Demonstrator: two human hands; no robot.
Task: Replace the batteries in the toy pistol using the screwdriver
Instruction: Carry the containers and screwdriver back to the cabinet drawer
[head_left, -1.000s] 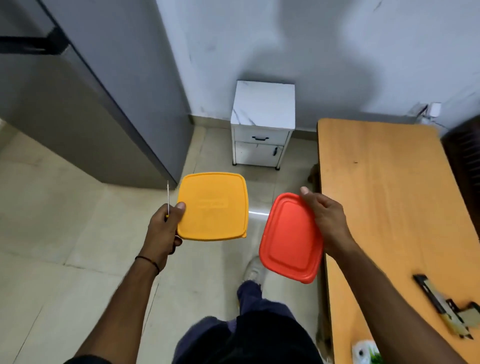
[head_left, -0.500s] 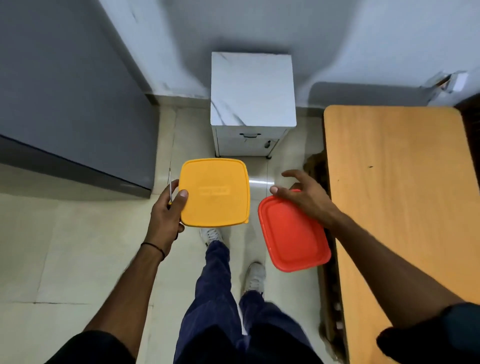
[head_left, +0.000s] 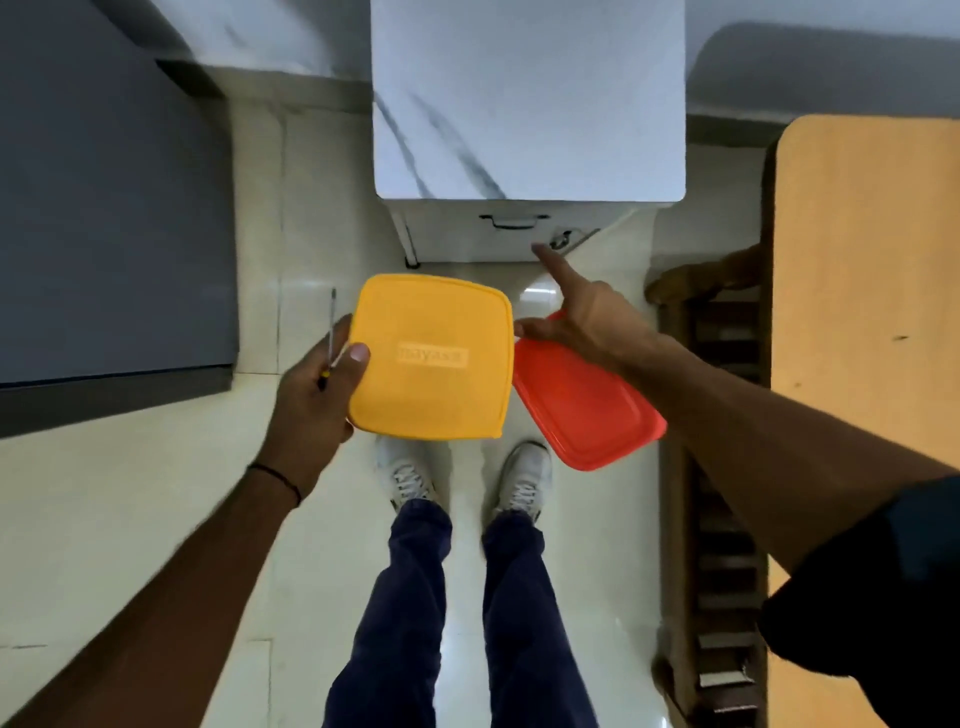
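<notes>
My left hand grips a yellow lidded box by its left edge, thumb on the lid. The same hand holds a thin screwdriver, its shaft sticking up past the fingers. My right hand holds a red lidded box from above at its far end. Its index finger stretches out toward the front of a white cabinet, close to the lock below the drawer handle. The toy pistol is out of view.
The white marble-topped cabinet stands against the wall straight ahead. A grey cupboard fills the left side. An orange wooden table runs along the right, with a dark wooden frame beside it. My feet stand on pale floor tiles.
I have walked up to the white cabinet and now look down on it. My right hand has moved forward with the red box, its index finger stretched toward the cabinet front.
</notes>
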